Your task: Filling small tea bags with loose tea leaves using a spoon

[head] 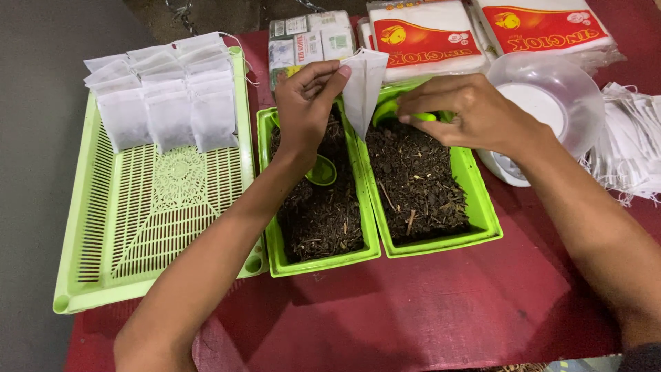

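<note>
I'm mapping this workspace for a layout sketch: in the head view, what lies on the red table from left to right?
Slotted green tray bearing filled white sachets → left green tub of dark dried leaves → right green tub → clear plastic bowl → pile of empty white sachets.

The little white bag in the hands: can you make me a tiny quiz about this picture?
1. True or false: the left hand holds the small white bag open above the trays.
2. What does the right hand hold? A) a green scoop B) a knife C) a cup
3. Where do the filled white bags lie?

Key
1. True.
2. A.
3. At the far end of the slotted green tray, left of the two tubs of dark dried leaves.
</note>
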